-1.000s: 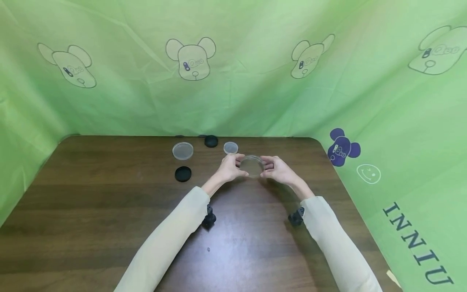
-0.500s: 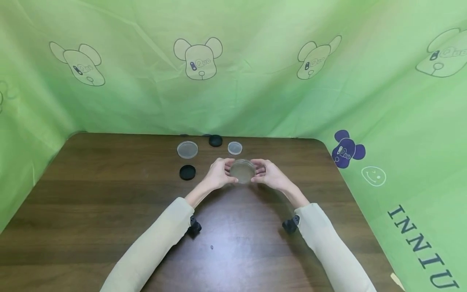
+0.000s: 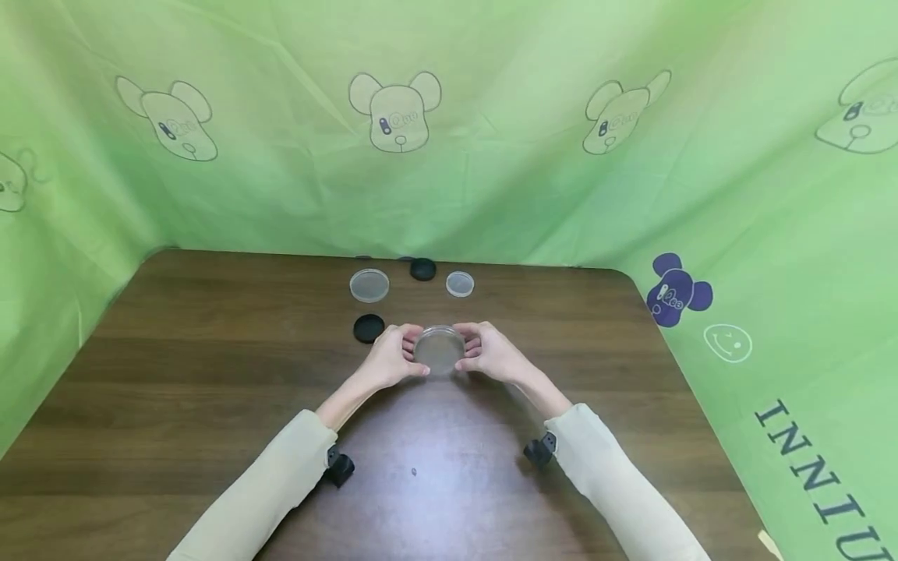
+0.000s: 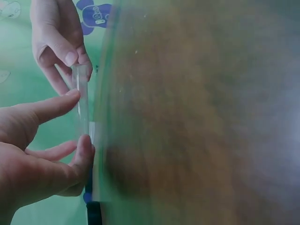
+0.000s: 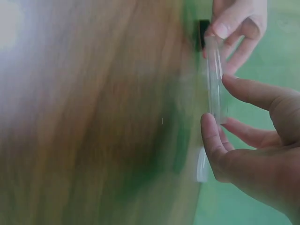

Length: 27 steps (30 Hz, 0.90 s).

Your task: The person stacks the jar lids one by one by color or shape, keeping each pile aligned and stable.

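Both hands hold a clear round petri dish (image 3: pixel 439 353) between them, over the middle of the table. My left hand (image 3: pixel 390 360) pinches its left rim with thumb and fingers, while my right hand (image 3: pixel 496 355) grips the opposite rim. Seen edge-on in the left wrist view, the petri dish (image 4: pixel 82 110) appears as a thin see-through band. From the right wrist, the same dish (image 5: pixel 215 79) shows between the fingertips of both hands. Just beyond the left hand lies a black round disc (image 3: pixel 369 328), partly near the fingers.
Toward the table's back edge lie a larger clear round dish (image 3: pixel 369 286), a black round piece (image 3: pixel 422 269) and a smaller clear dish (image 3: pixel 459 284). A tiny speck (image 3: pixel 414 471) is on the brown wooden table (image 3: pixel 210 389). A green printed curtain (image 3: pixel 491 195) surrounds the table's back and sides.
Both hands have brought the petri dish nearer to the body and to the left, away from the small clear dish. The head view has shifted slightly left.
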Each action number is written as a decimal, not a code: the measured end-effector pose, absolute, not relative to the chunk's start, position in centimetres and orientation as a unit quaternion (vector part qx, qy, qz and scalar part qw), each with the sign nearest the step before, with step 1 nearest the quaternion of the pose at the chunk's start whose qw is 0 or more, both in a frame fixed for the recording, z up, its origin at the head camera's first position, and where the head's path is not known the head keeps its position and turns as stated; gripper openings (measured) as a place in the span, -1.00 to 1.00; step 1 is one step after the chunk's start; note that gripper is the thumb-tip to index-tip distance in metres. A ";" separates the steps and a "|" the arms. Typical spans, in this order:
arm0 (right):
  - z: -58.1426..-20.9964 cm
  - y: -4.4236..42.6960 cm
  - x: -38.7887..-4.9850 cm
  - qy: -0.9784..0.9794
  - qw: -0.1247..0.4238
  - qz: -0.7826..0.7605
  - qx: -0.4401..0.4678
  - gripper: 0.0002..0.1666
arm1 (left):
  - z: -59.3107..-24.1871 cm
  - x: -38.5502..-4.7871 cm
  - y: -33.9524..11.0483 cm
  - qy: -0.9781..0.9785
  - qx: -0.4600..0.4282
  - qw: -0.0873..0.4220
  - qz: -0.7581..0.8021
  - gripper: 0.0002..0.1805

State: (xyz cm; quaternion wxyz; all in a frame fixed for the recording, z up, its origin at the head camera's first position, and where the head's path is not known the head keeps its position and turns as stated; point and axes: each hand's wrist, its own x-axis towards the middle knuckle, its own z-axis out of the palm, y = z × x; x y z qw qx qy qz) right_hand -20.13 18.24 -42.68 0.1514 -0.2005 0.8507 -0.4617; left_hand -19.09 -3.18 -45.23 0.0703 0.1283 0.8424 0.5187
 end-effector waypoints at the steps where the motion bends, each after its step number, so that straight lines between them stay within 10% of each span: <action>1: -42.8 18.0 -19.9 0.853 0.152 -0.457 -0.200 -0.24 | -45.3 -18.9 -3.4 0.843 0.127 0.069 0.518 -0.29; 27: -44.3 14.6 -18.0 0.866 0.127 -0.456 -0.161 -0.25 | -44.8 -17.2 -5.6 0.884 0.116 0.073 0.448 -0.26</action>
